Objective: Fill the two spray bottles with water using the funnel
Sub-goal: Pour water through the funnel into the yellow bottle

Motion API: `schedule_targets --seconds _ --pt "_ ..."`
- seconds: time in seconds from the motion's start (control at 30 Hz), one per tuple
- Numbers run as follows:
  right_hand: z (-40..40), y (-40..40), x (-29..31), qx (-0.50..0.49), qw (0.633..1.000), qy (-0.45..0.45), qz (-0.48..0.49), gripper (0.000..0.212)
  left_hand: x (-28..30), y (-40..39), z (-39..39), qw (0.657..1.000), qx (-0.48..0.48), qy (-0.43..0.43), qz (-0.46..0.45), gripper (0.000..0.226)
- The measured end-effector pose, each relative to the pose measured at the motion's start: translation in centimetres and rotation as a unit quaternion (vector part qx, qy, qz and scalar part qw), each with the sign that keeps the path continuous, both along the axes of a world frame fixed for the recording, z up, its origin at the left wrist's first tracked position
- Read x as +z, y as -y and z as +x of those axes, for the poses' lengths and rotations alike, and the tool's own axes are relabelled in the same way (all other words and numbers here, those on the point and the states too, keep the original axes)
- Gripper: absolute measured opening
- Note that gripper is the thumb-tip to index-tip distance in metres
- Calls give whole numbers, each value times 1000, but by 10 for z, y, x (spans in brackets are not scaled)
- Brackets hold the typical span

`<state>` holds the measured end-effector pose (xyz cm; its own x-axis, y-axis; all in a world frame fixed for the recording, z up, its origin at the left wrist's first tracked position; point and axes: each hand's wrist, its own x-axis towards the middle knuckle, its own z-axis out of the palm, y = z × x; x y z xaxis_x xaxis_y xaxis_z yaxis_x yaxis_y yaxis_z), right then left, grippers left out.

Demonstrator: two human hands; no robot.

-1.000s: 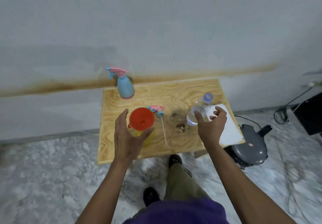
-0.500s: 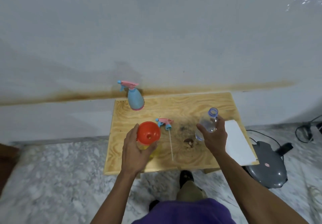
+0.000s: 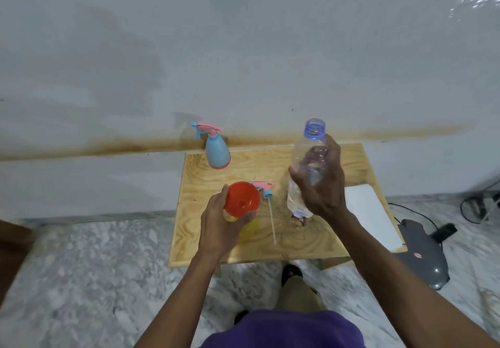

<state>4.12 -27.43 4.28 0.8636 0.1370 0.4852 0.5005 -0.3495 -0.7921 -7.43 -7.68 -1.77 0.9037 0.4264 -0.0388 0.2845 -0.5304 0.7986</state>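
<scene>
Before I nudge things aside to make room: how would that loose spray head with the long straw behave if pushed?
The spray head looks like light plastic, so it would probably skid easily on the table. Its thin straw seems flexible and may bend or swing round rather than move straight. Lying on its side, it cannot tip.

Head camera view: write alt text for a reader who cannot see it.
Right hand holds an uncapped clear water bottle above a wooden table; left hand steadies a yellow spray bottle topped by an orange funnel. A blue spray bottle stands behind.
</scene>
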Motion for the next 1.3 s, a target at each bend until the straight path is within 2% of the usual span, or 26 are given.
schedule_targets --seconds 0.1,0.23,0.37,0.63,0.83,1.3 --pt "-1 -4 2 73 996 -3 -45 78 0 -3 3 1000 -16 -7 15 100" --pt "-1 1 -2 132 979 1 -152 80 3 -6 5 999 -37 -10 20 100" --pt "4 13 -2 192 941 18 -278 84 4 -10 6 997 -61 -10 41 96" --pt "14 24 -2 230 865 33 -445 86 8 -12 6 997 -74 -19 30 95" --pt "19 23 -2 240 825 43 -509 82 12 -12 6 996 -82 -19 28 95" --pt "20 18 5 238 793 5 -561 82 15 -9 4 997 -74 -25 15 94"
